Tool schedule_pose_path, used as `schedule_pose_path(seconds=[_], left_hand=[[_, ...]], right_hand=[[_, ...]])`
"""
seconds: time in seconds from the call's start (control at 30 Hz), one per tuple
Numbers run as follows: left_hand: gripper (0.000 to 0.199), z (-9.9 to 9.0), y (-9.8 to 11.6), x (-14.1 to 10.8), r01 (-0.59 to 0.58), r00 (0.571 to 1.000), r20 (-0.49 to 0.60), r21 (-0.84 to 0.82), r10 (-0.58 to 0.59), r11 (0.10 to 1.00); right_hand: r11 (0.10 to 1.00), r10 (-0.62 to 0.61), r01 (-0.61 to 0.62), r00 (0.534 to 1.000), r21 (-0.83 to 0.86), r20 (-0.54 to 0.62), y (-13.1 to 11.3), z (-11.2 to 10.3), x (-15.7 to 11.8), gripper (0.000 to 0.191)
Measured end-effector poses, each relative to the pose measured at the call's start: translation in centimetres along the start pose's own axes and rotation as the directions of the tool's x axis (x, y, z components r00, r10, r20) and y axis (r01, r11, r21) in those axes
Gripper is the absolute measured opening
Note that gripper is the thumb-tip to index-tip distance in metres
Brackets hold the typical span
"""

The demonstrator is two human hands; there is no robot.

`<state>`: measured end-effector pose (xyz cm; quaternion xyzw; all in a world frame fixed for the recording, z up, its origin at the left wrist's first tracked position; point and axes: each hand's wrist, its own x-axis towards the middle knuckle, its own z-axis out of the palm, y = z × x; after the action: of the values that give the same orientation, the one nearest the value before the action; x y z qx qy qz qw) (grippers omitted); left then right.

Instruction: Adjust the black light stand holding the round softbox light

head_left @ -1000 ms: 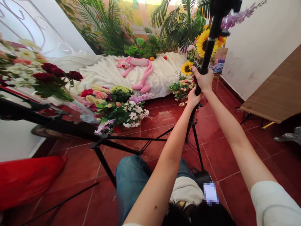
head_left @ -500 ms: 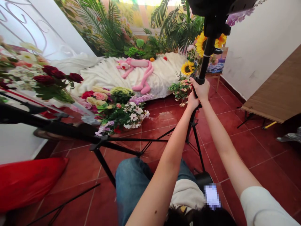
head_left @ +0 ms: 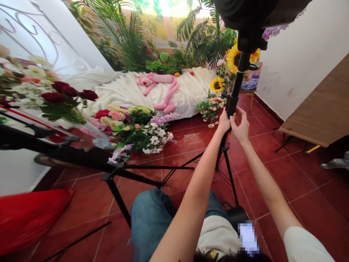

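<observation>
Tripod (head_left: pixel 232 102), black and nearly upright, stands toward two o'clock in the view, its splayed legs partly hidden behind the left forearm. The left hand (head_left: pixel 224 123) wraps the pole just below a collar, fingers curled closely round it. The right hand (head_left: pixel 241 125) is beside the pole at its three o'clock side, fingers half open and loosely bent, thumb tip at the pole; whether it presses there I cannot tell. Counted from the hands, a bulky dark fixture (head_left: pixel 259 15) tops the pole near one o'clock. A small sunflower (head_left: pixel 217 84) shows at eleven and a low flower arrangement (head_left: pixel 209 108) at ten, near the left hand. Farther toward ten, a pink plush toy (head_left: pixel 161 80) lies on white cloth (head_left: pixel 111 95). Massed flowers (head_left: pixel 140 133) sit at nine, a red bundle (head_left: pixel 32 220) at eight, and a brown board (head_left: pixel 316 109) at three.
</observation>
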<state>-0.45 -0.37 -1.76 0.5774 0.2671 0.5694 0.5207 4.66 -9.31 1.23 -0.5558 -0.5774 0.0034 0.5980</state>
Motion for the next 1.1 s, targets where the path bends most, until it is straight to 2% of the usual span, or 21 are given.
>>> schedule_pose_path(seconds=[0.17, 0.33, 0.53, 0.7, 0.83, 0.97, 1.03, 1.1], left_hand=[[0.028, 0.1, 0.9, -0.2, 0.051, 0.999, 0.015, 0.107, -0.052, 0.993], [0.024, 0.1, 1.0, -0.1, 0.055, 0.998, 0.031, 0.123, -0.059, 0.991], [0.027, -0.2, 1.3, 0.1, 0.042, 0.993, 0.107, 0.109, -0.054, 0.993], [0.027, -0.3, 1.8, 0.1, 0.063, 0.989, 0.127, 0.069, -0.071, 0.996], [0.026, -0.5, 2.2, 0.0, 0.056, 0.981, 0.183, 0.041, -0.062, 0.998], [0.027, -0.6, 2.2, 0.0, 0.061, 0.979, 0.194, 0.032, -0.066, 0.998], [0.028, -0.6, 2.2, 0.0, 0.068, 0.978, 0.194, 0.03, -0.073, 0.997], [0.028, -0.6, 2.2, -0.1, 0.08, 0.977, 0.194, 0.035, -0.085, 0.996]], right_hand=[[0.995, -0.045, 0.047, 0.999, -0.086, 0.023, 0.8, -2.5, -3.5, 0.023], [0.979, -0.061, 0.088, 0.986, -0.183, 0.153, 0.5, -2.5, -3.8, 0.026], [0.969, 0.046, -0.014, 0.991, -0.246, 0.123, -0.2, -2.2, -3.8, 0.017], [0.978, 0.154, -0.135, 0.982, -0.159, 0.114, 0.0, -2.2, -3.8, 0.03], [0.949, 0.222, -0.185, 0.967, -0.257, 0.125, -0.4, -2.3, -3.9, 0.042], [0.916, 0.247, -0.195, 0.963, -0.351, 0.108, -0.8, -2.0, -4.0, 0.038], [0.919, 0.258, -0.21, 0.96, -0.334, 0.106, -0.7, -1.7, -4.0, 0.035], [0.937, 0.283, -0.255, 0.955, -0.24, 0.088, -0.4, -1.1, -4.0, 0.034]])
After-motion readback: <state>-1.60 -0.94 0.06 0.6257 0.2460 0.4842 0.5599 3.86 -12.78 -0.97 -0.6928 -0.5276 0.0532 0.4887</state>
